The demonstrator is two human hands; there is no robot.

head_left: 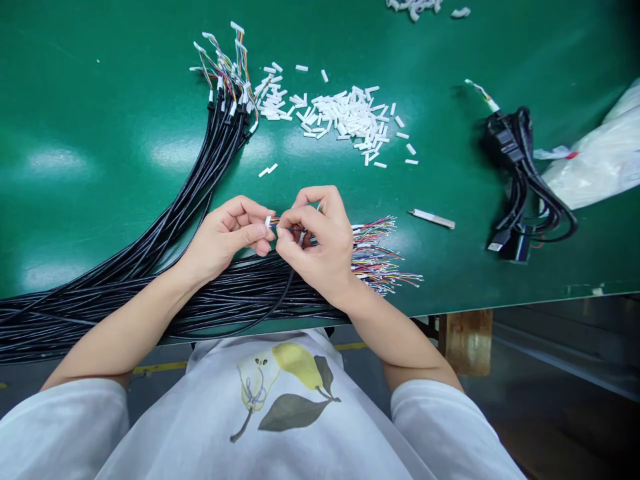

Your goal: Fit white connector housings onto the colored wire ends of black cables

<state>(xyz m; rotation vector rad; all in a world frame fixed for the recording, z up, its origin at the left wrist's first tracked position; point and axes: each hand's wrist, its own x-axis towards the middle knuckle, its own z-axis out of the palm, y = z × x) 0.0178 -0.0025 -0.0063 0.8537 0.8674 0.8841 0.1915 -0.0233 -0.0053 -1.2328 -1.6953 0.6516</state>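
White T-shirt [180,413], pear-printed, seen nearest the lens. Beyond it, a green tabletop [100,200] is spread; places below are taken from the white tube heap [345,115] scattered upon it. A thick bundle of black cables [250,287] is laid on the near side of the heap, along the table edge, its fine multicoloured wire ends [380,230] splayed rightward. A second bunch of black cables [195,177] is fanned out left of the heap, its ends fitted with small white connectors [237,28]. Well right of the heap, a white plastic bag [590,167] is noted; between heap and bag, a coiled black cord [523,177] is seen.

On the near side of the heap, a white plug connector [268,221] is clamped between thumb and fingers of the left hand [220,237]. Short coloured wires [274,223] run from it and are pinched by thumb and forefinger of the right hand [320,237]; what is enclosed by its other fingers cannot be told. Near and right of the heap, a slim pointed hand tool [433,219] is laid flat. Smallest: two loose white tubes [268,170], left and nearside of the heap.
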